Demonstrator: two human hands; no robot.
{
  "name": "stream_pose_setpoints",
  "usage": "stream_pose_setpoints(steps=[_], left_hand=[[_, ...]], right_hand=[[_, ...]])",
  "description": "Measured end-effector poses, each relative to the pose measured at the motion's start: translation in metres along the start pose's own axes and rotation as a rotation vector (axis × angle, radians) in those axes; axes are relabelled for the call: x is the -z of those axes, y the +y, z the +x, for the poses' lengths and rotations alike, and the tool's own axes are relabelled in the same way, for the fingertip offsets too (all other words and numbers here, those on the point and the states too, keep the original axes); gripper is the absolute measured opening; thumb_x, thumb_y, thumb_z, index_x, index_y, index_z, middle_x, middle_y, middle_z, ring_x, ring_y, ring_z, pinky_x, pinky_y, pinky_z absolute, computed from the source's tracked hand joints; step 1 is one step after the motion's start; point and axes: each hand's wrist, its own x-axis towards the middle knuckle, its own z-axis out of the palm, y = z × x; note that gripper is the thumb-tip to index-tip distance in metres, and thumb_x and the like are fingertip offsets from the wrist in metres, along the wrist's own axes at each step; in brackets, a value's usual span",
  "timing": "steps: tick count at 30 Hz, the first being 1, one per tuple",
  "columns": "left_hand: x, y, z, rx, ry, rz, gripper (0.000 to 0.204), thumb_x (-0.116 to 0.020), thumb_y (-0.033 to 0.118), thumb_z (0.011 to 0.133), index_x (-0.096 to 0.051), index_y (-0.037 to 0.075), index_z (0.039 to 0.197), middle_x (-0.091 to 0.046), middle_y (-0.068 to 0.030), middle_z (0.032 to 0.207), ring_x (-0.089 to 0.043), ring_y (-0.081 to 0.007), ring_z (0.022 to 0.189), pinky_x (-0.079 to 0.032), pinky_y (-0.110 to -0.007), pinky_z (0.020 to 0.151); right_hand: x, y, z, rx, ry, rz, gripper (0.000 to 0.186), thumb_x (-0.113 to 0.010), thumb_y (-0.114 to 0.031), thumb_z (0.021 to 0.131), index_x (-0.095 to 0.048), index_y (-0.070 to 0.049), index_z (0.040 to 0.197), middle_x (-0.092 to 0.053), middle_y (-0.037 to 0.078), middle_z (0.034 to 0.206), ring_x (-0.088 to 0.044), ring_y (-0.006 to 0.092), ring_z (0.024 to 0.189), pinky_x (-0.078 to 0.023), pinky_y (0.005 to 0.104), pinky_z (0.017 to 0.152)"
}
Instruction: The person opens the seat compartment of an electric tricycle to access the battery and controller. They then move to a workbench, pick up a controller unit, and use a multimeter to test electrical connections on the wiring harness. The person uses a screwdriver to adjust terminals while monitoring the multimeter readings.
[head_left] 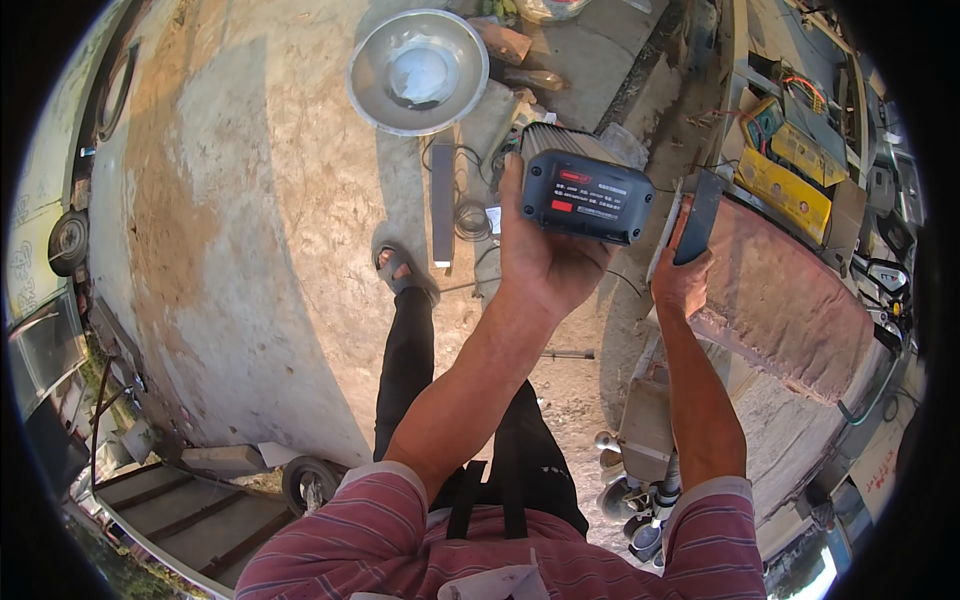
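My left hand (548,262) holds a black-ended metal electronic box (587,185) with a ribbed silver casing and a printed label. Its palm is under the box; most fingers are hidden behind it. My right hand (682,285) grips a dark, flat rectangular piece (700,210) with an orange-brown side, held upright near the left edge of a pink stone slab (785,305). The piece is to the right of the box, apart from it.
A steel basin (462,75) sits ahead beside a long dark strip (441,195) and coiled cable (473,220). Yellow boxes (785,170) stand at right. A tyre (68,243) is at left. My sandalled foot (400,268) is on the concrete ground (250,250).
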Motion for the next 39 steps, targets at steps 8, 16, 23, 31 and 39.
stream_pose_setpoints(steps=[8,16,23,31,39], left_hand=[[-0.0021,0.0012,-0.0005,-0.005,0.008,-0.013,0.069,-0.055,0.075,0.095,-0.068,0.01,0.115,-0.072,-0.0086,0.113,-0.071,-0.0241,0.106,-0.059,-0.04,0.095],[-0.0056,0.0003,-0.0017,-0.016,0.002,-0.005,0.071,-0.053,0.076,0.096,-0.068,0.01,0.116,-0.072,-0.0096,0.113,-0.07,-0.0245,0.107,-0.058,-0.041,0.097],[-0.0071,0.0003,-0.0015,0.002,0.009,0.002,0.071,-0.052,0.076,0.096,-0.068,0.01,0.116,-0.072,-0.0096,0.113,-0.07,-0.0245,0.106,-0.057,-0.041,0.096],[-0.0074,0.0003,-0.0015,0.001,0.0,0.008,0.07,-0.053,0.075,0.096,-0.068,0.01,0.116,-0.071,-0.0096,0.113,-0.07,-0.0244,0.107,-0.057,-0.04,0.096],[-0.0096,-0.0008,-0.0017,0.002,0.02,0.0,0.069,-0.052,0.074,0.097,-0.067,0.01,0.117,-0.071,-0.0098,0.113,-0.07,-0.0245,0.107,-0.057,-0.041,0.097]], right_hand=[[-0.0047,0.0036,0.0015,0.01,0.021,-0.002,0.07,-0.067,-0.045,0.085,-0.044,-0.006,0.139,-0.066,0.021,0.126,-0.067,0.0448,0.109,-0.05,0.0589,0.092],[-0.0066,0.0046,0.0023,0.01,0.022,-0.013,0.072,-0.067,-0.045,0.085,-0.044,-0.006,0.14,-0.066,0.022,0.126,-0.067,0.0445,0.109,-0.05,0.0585,0.092],[-0.0073,0.0064,0.0034,0.013,0.02,-0.011,0.07,-0.066,-0.045,0.085,-0.044,-0.007,0.14,-0.067,0.021,0.123,-0.068,0.0438,0.107,-0.05,0.0585,0.09],[-0.0087,0.0066,0.0033,0.023,0.041,-0.007,0.069,-0.066,-0.044,0.085,-0.045,-0.007,0.139,-0.067,0.021,0.122,-0.068,0.0437,0.106,-0.051,0.0586,0.089],[-0.008,0.0063,0.0024,0.038,0.056,-0.013,0.066,-0.066,-0.044,0.086,-0.045,-0.007,0.136,-0.067,0.021,0.12,-0.068,0.0441,0.105,-0.051,0.0588,0.088]])
